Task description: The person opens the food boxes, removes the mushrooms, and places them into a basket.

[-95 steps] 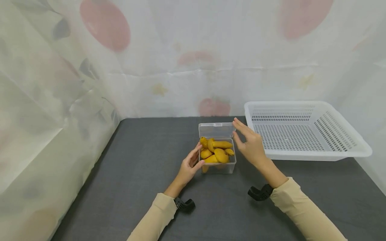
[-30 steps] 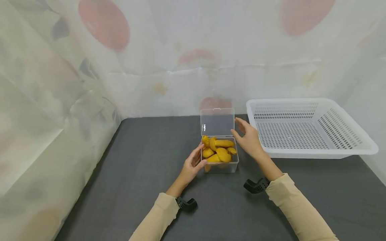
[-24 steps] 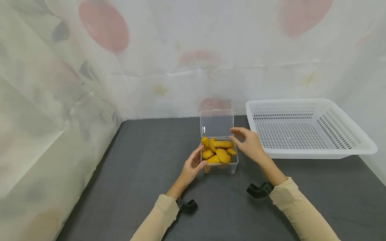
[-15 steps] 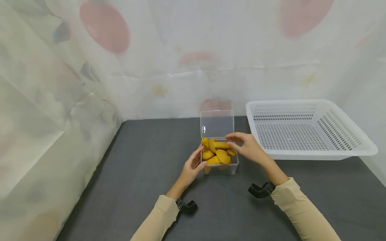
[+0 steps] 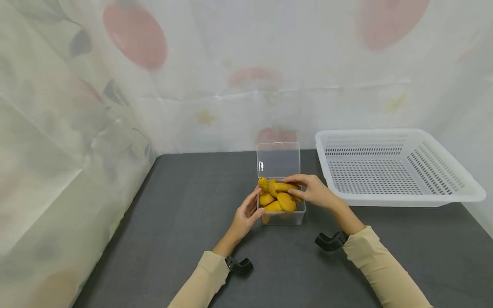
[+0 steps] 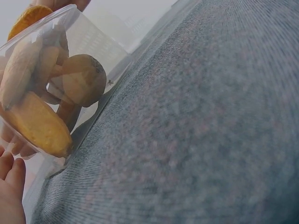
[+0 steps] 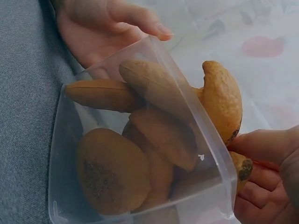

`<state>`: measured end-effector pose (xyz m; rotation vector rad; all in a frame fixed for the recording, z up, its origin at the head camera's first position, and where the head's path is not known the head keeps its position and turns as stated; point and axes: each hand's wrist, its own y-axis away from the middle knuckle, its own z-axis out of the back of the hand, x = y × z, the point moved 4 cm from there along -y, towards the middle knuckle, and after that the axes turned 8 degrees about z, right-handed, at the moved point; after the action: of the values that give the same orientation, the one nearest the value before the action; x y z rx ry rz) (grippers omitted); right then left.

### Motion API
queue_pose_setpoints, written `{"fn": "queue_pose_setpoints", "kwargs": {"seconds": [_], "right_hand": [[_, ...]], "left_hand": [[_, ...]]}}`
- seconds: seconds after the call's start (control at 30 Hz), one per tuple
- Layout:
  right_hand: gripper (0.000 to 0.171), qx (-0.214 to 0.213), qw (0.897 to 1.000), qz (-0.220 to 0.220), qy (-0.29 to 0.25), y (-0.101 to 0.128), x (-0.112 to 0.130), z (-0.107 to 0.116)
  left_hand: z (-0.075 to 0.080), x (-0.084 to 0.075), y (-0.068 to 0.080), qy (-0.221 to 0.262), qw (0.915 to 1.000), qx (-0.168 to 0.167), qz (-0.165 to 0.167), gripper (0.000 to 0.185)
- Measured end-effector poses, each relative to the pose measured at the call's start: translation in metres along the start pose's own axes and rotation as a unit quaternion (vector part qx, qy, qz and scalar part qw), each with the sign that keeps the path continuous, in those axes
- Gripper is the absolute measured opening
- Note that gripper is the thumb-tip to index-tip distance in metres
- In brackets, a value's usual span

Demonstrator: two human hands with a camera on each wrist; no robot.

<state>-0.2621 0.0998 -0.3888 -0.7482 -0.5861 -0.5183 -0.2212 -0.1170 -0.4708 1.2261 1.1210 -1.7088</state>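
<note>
A clear plastic box (image 5: 293, 219) stands on the dark tabletop, its hinged lid (image 5: 278, 160) raised at the back. Several yellow mushrooms (image 5: 286, 202) fill it up to the rim. My left hand (image 5: 242, 219) rests against the box's left side, thumb by the front corner and fingers fairly straight along the wall. From the right, my right hand (image 5: 316, 192) pinches the stem of the top mushroom (image 5: 283, 187) between thumb and fingers. In the right wrist view, the dark stem end (image 7: 244, 169) shows at those fingers, with a curved yellow cap (image 7: 222, 102) above the rim.
A white perforated plastic basket (image 5: 400, 200) stands at the back right, close behind my right hand. Pale printed sheeting (image 5: 215, 55) hangs behind the table (image 5: 173, 222) and down its left side. Both wrists wear black camera mounts (image 5: 331, 242).
The lid has swung up from leaning low to standing nearly upright. My right hand has come away from it, down and left, onto the top mushroom. My left hand has stayed at the box.
</note>
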Motion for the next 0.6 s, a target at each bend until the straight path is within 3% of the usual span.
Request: {"fn": "queue_pose_setpoints", "kwargs": {"seconds": [0.23,0.6], "right_hand": [[0.031,0.009,1.0,-0.002,0.016,-0.001,0.0026,-0.0002],[0.029,-0.011,1.0,-0.015,0.005,0.0008,-0.0009,-0.0016]], "left_hand": [[0.001,0.0007,-0.0005,0.005,1.0,-0.001,0.003,0.058],[0.0011,0.002,-0.0009,0.002,0.9999,0.001,0.01,0.058]]}}
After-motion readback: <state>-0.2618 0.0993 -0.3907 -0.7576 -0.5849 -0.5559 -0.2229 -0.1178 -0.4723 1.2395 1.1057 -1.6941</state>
